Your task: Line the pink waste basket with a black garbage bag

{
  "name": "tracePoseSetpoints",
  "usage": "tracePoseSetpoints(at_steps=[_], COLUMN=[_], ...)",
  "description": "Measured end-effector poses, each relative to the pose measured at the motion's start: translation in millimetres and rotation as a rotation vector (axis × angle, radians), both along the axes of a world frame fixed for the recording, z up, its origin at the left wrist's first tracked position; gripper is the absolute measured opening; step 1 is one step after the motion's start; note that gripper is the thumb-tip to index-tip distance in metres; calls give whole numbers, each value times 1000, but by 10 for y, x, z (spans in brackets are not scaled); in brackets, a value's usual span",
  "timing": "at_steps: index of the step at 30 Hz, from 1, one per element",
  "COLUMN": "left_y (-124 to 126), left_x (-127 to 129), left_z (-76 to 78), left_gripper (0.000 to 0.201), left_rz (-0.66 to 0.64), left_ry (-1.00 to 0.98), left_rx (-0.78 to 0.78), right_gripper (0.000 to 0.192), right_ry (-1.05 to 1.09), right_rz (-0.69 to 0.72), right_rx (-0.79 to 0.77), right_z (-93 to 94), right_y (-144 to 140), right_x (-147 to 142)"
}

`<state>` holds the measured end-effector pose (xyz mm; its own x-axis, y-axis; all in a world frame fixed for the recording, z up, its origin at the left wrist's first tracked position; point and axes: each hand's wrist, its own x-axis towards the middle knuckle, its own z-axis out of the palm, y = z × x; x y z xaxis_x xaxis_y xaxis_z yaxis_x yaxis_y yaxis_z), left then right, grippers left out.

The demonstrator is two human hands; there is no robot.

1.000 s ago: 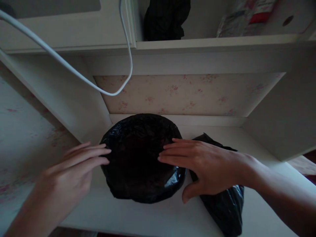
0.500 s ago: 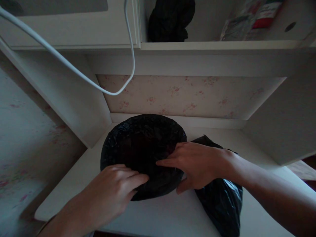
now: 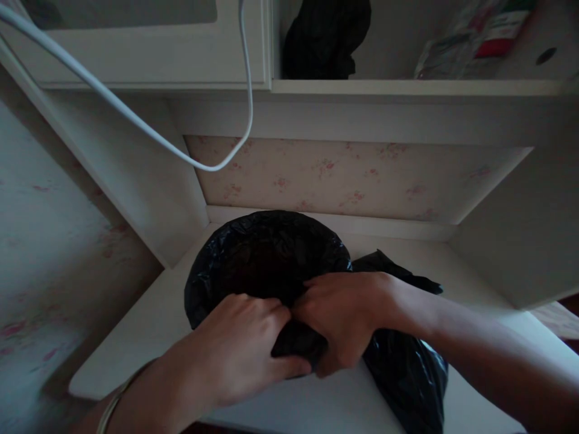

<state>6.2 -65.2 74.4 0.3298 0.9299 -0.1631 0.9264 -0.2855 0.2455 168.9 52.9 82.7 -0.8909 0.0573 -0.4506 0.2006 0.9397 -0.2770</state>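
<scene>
A round bin lined with a black trash bag stands on the white surface, the bag folded over its rim. My left hand grips the lined rim at the near side, fingers inside and thumb outside. Close beside it, my right hand is also closed over the rim, its fingers reaching into the bin and its thumb outside. A small stretch of black plastic shows between the two hands. The bottom of the bin is too dark to make out.
Another black plastic bag lies right of the bin, partly under my right forearm. Overhead is a white shelf holding a dark bundle and a clear package. A white cable hangs in front. Flowered wallpaper is behind.
My left hand has moved right along the near rim, and my right hand has come down and closed on it, so the hands are now nearly touching. The view has shifted slightly.
</scene>
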Motion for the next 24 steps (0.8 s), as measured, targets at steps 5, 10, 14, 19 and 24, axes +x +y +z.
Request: tracePoseSetpoints(at_steps=[5, 10, 14, 19, 24], left_y=[28, 46, 88, 85, 67], left_x=[-99, -253, -314, -319, -318], left_z=[56, 119, 167, 204, 187], left_gripper=[35, 25, 20, 20, 21], left_rz=[-108, -192, -148, -166, -164], left_ry=[129, 180, 172, 208, 166], left_rx=[-102, -182, -197, -201, -209], right_gripper=[52, 60, 59, 56, 64], right_ry=[-263, -181, -151, -118, -186], right_rz=[69, 72, 85, 107, 124], right_rx=[-33, -112, -117, -151, -190], right_z=[61, 128, 150, 82, 65], right_y=[2, -27, -54, -36, -17], right_x=[-103, -68, -25, -26, -83])
